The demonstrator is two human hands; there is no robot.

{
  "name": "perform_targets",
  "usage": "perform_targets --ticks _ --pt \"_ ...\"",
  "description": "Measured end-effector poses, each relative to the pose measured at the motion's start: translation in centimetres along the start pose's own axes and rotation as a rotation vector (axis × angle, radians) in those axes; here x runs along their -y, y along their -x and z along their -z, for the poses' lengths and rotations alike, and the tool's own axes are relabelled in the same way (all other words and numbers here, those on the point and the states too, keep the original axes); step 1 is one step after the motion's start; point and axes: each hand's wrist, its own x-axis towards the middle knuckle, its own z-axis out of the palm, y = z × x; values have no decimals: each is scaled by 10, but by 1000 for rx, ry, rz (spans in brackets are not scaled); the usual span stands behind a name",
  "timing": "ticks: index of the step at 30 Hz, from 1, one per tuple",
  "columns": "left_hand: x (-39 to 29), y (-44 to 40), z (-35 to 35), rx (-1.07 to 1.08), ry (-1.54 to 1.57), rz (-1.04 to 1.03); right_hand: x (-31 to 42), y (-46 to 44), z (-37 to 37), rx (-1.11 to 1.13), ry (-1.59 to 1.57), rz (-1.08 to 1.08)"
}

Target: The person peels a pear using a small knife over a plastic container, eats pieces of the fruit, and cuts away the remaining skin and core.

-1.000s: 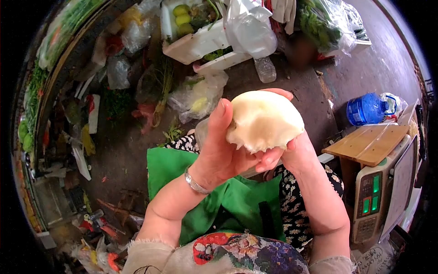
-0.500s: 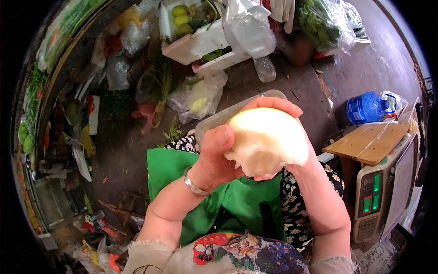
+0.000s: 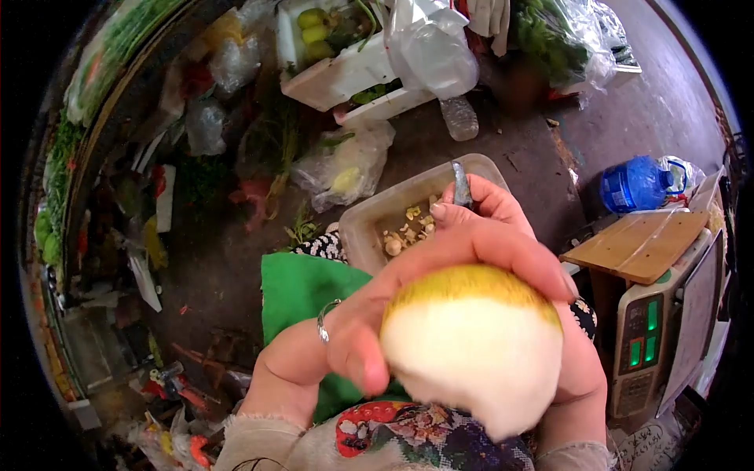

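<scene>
By near edge of tub (image 3: 357, 235), left hand (image 3: 428, 255) cups part-peeled fruit (image 3: 475, 353), yellow skin (image 3: 471, 286) left up top; right hand (image 3: 500, 206) grips metal tool (image 3: 461, 188).

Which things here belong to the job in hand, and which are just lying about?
In use: left hand holding yellow-skinned produce; right hand holding metal tool; probably the plastic tub.
Lying about, apparently: blue jug, scale, clear bottle, white box.

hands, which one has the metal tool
The right hand, beyond the fruit, has the metal tool; the left hand, with the bracelet, holds the fruit instead.
</scene>
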Motion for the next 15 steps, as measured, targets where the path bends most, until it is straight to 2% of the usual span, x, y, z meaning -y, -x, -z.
perform_targets --ticks 3,5,15 --pt "-5 -4 -24 35 -1 23 5 -4 5 63 103 -50" --pt "0 -15 -34 -23 -30 -142 11 -2 1 24 203 -51" --pt "18 -17 -52 155 147 -247 6 -2 6 73 193 -25"
